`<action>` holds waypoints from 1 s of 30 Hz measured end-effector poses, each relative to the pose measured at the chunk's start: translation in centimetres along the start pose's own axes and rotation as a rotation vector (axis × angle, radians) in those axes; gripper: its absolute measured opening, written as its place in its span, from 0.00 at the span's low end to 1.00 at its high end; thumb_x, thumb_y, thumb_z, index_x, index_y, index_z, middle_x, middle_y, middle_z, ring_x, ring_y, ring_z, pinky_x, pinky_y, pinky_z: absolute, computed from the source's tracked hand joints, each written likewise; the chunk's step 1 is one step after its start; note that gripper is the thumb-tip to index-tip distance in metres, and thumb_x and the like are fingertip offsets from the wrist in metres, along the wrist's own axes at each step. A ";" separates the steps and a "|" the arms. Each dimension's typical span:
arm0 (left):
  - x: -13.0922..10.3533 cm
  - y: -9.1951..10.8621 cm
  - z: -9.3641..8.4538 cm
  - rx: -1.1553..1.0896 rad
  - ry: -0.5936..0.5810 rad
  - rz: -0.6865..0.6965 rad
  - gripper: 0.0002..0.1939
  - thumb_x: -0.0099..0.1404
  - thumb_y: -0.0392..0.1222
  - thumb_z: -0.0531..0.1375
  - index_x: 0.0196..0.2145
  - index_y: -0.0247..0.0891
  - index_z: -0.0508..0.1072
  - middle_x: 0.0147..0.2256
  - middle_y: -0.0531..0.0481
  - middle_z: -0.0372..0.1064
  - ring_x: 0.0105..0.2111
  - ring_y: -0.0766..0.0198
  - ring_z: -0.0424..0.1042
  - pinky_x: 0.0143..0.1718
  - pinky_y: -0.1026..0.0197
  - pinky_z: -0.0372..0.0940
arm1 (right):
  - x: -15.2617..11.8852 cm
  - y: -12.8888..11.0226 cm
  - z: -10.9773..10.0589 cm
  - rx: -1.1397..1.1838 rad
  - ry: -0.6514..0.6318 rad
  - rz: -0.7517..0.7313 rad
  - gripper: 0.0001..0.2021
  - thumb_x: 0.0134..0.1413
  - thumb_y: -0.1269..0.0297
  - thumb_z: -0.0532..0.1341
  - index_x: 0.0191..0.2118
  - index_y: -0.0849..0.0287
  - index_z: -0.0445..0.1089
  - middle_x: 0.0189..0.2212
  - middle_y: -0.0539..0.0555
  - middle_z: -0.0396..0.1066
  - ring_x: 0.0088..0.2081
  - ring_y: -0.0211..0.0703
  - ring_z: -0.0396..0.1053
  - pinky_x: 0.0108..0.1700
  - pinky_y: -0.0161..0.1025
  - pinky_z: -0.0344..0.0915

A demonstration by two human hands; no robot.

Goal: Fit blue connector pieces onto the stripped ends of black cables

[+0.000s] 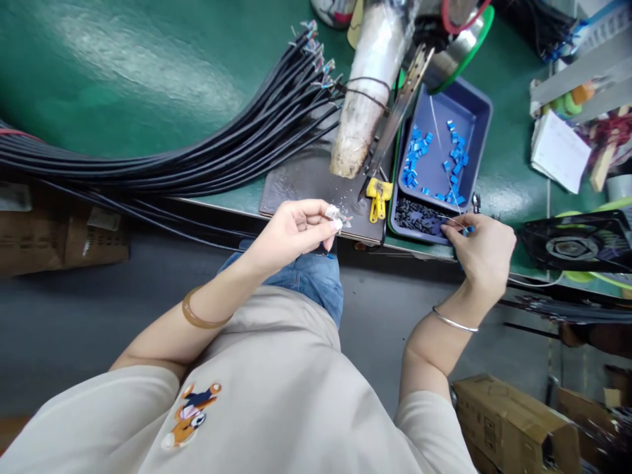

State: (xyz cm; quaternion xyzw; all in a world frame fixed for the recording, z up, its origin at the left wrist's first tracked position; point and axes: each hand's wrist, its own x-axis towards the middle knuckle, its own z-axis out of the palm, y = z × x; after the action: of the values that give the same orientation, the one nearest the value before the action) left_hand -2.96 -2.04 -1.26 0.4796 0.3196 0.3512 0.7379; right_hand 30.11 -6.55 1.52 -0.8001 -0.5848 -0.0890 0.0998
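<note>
My left hand (pixel 309 227), with white covers on its fingertips, pinches small wire ends (pixel 347 221) showing white and red at the mat's front edge. What the wires lead to is hidden by the fingers. My right hand (pixel 484 247) is closed over the front right corner of the bins, pinching thin solder wire (pixel 436 125). That strand runs down from a green-rimmed spool (pixel 457 56). Blue small parts (pixel 413 158) lie in the upper purple bin (pixel 476 141); black small parts (pixel 417 216) fill the lower bin (pixel 397 227).
A soldering iron (pixel 395 118) slants beside a plastic-wrapped tube (pixel 368 85) above the dark mat (pixel 296 181). Close by lies a yellow clip (pixel 379 197). Black cables (pixel 197 158) with stripped ends stretch leftward. A fan (pixel 575 247) and paper pad (pixel 560 151) are at right.
</note>
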 end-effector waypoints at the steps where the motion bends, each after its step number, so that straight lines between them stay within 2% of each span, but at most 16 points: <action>1: 0.0 0.0 0.0 -0.013 0.006 -0.008 0.08 0.61 0.41 0.64 0.30 0.34 0.71 0.20 0.54 0.68 0.15 0.77 0.54 0.16 0.70 0.47 | 0.0 -0.3 -0.2 -0.042 -0.057 0.048 0.03 0.45 0.65 0.70 0.28 0.58 0.78 0.24 0.54 0.76 0.23 0.38 0.62 0.32 0.38 0.52; 3: 0.0 0.0 0.0 -0.016 0.018 -0.017 0.07 0.61 0.39 0.64 0.31 0.34 0.71 0.21 0.53 0.69 0.15 0.78 0.55 0.16 0.70 0.47 | -0.2 -0.8 -0.5 -0.085 -0.135 0.129 0.03 0.46 0.68 0.69 0.30 0.57 0.77 0.26 0.52 0.76 0.24 0.38 0.62 0.34 0.38 0.53; 6: 0.1 -0.1 0.3 -0.001 0.028 -0.013 0.06 0.60 0.37 0.63 0.30 0.33 0.70 0.21 0.54 0.70 0.17 0.77 0.60 0.18 0.72 0.53 | -0.5 -1.4 -0.6 -0.031 -0.065 0.179 0.03 0.44 0.68 0.69 0.29 0.57 0.76 0.22 0.49 0.72 0.23 0.35 0.59 0.34 0.37 0.54; 8: 0.2 -0.2 0.4 0.029 0.035 0.005 0.05 0.59 0.36 0.64 0.29 0.33 0.71 0.21 0.54 0.70 0.19 0.75 0.64 0.21 0.72 0.58 | -1.0 -2.1 -0.7 0.040 0.084 0.219 0.04 0.43 0.69 0.69 0.28 0.57 0.76 0.18 0.46 0.66 0.21 0.33 0.56 0.32 0.36 0.53; 10: 0.3 -0.4 0.6 0.073 0.047 0.045 0.06 0.57 0.37 0.65 0.29 0.33 0.71 0.23 0.53 0.70 0.23 0.73 0.68 0.26 0.71 0.63 | -1.8 -3.7 -1.0 0.184 0.291 0.248 0.03 0.42 0.70 0.69 0.28 0.58 0.76 0.17 0.45 0.64 0.19 0.30 0.52 0.29 0.35 0.51; 12: 0.2 -0.6 0.8 0.136 0.062 0.110 0.06 0.57 0.37 0.65 0.28 0.32 0.71 0.26 0.52 0.71 0.27 0.72 0.69 0.31 0.69 0.66 | -3.1 -6.2 -1.6 0.453 0.464 0.221 0.02 0.44 0.72 0.67 0.28 0.61 0.75 0.24 0.48 0.71 0.18 0.27 0.49 0.26 0.34 0.48; 14: 0.2 -0.6 1.0 0.227 0.095 0.183 0.05 0.58 0.36 0.64 0.28 0.32 0.72 0.28 0.52 0.70 0.28 0.71 0.68 0.32 0.69 0.64 | -4.7 -9.0 -2.1 0.745 0.510 0.209 0.04 0.44 0.72 0.68 0.30 0.61 0.74 0.27 0.50 0.74 0.18 0.26 0.53 0.24 0.33 0.51; 16: 0.1 -0.5 1.2 0.346 0.135 0.253 0.04 0.58 0.35 0.64 0.27 0.33 0.72 0.26 0.53 0.67 0.25 0.73 0.62 0.26 0.70 0.59 | -6.2 -11.6 -2.2 0.921 0.408 0.212 0.07 0.45 0.70 0.70 0.33 0.60 0.76 0.26 0.48 0.73 0.17 0.25 0.53 0.22 0.32 0.50; 18: 0.0 -0.3 1.3 0.456 0.158 0.323 0.04 0.59 0.34 0.63 0.27 0.33 0.72 0.23 0.56 0.62 0.21 0.75 0.54 0.22 0.69 0.51 | -7.2 -13.3 -1.7 1.010 0.208 0.197 0.06 0.47 0.67 0.70 0.34 0.57 0.77 0.27 0.48 0.74 0.17 0.25 0.54 0.20 0.31 0.48; 20: -0.1 -0.2 1.3 0.527 0.162 0.387 0.04 0.59 0.34 0.63 0.27 0.33 0.72 0.21 0.57 0.59 0.20 0.75 0.50 0.21 0.67 0.49 | -7.8 -14.2 -0.7 1.109 0.065 0.193 0.04 0.49 0.65 0.69 0.33 0.55 0.78 0.27 0.48 0.74 0.19 0.27 0.59 0.21 0.30 0.52; 22: -0.2 -0.1 1.3 0.566 0.159 0.437 0.04 0.59 0.33 0.63 0.27 0.34 0.72 0.21 0.57 0.58 0.20 0.75 0.51 0.22 0.67 0.50 | -7.8 -14.6 0.3 1.198 -0.023 0.204 0.03 0.49 0.64 0.69 0.32 0.54 0.78 0.26 0.47 0.74 0.22 0.29 0.64 0.22 0.30 0.57; 26: -0.1 -0.2 1.2 0.616 0.137 0.532 0.04 0.60 0.31 0.62 0.28 0.33 0.72 0.23 0.56 0.62 0.21 0.75 0.53 0.23 0.67 0.51 | -7.4 -14.7 1.3 1.248 -0.105 0.221 0.05 0.48 0.61 0.69 0.31 0.55 0.77 0.23 0.46 0.71 0.24 0.32 0.67 0.23 0.30 0.59; 30: -0.2 -0.4 1.3 0.636 0.145 0.547 0.04 0.60 0.31 0.62 0.28 0.33 0.71 0.22 0.56 0.61 0.21 0.75 0.53 0.24 0.67 0.52 | -7.5 -15.3 1.3 1.209 -0.071 0.200 0.05 0.49 0.63 0.68 0.29 0.57 0.74 0.22 0.45 0.68 0.21 0.28 0.62 0.22 0.29 0.55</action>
State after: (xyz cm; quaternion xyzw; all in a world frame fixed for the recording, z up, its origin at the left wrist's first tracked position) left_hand -1.93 -2.95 -1.16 0.7244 0.3243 0.4508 0.4085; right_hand 13.34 -8.57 -0.79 -0.6552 -0.4570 0.2950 0.5242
